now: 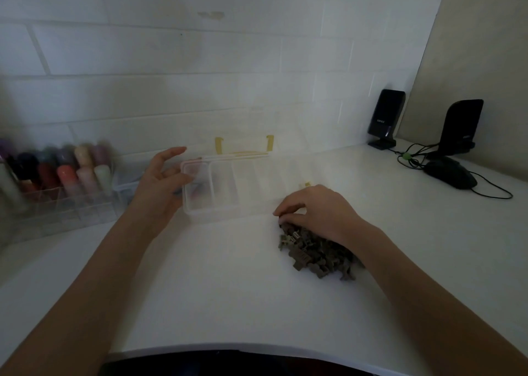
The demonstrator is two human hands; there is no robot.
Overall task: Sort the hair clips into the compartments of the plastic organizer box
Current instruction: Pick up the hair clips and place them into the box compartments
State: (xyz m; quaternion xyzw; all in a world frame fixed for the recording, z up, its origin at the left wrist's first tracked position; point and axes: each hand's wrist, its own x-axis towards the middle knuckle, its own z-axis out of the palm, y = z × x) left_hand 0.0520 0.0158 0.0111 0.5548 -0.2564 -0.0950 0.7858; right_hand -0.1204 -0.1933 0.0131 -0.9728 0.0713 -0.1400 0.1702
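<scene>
I see a heap of small hair clips (317, 254), dull brown-grey and all alike, lying on the white table (228, 290) under and just in front of my right hand (317, 212). That hand rests on the heap's far edge with fingers curled down, fingertips pinching at the clips. Between my hands sits the clear plastic box (228, 192), lid raised behind it with yellow latches, its compartments side by side. My left hand (163, 181) hovers at the box's left end, fingers spread and loosely bent, holding nothing. Beyond my right hand stand two black speakers (385, 116); their small logos are too blurred to read.
</scene>
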